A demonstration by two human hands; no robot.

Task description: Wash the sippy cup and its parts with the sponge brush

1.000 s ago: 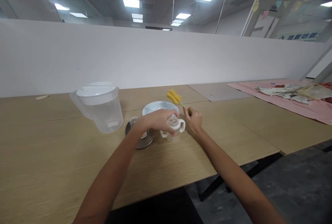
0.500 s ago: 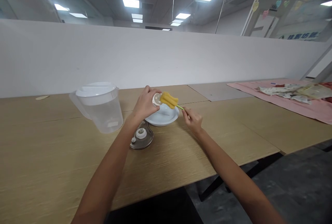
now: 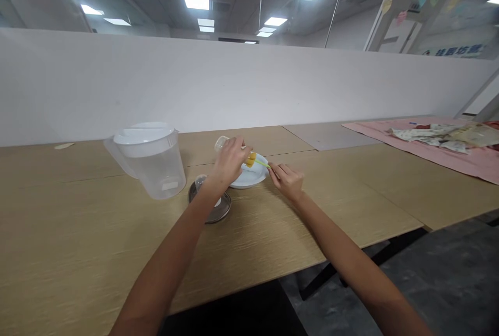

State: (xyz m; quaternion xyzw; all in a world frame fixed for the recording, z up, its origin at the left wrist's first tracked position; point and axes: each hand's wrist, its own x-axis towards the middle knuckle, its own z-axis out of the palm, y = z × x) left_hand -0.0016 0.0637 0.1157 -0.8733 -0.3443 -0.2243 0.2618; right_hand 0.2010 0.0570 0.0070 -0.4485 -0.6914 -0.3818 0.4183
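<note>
My left hand is wrapped round a clear bottle, whose rounded end points up and left. The yellow sponge head of a brush shows at the bottle's mouth, partly hidden by my fingers. My right hand pinches the thin green handle. Below both lies a white bowl. A metal tray sits nearer to me, partly behind my left forearm, with a small clear piece and a white part on it.
A clear pitcher with a white lid stands on the wooden table at the left. At the right, a pink cloth carries fabric pieces and packets. A white wall runs behind the table.
The sponge was outside the bottle's mouth and now sits mostly inside it. My left hand has turned over and moved right, and the bottle's rounded end has come into view.
</note>
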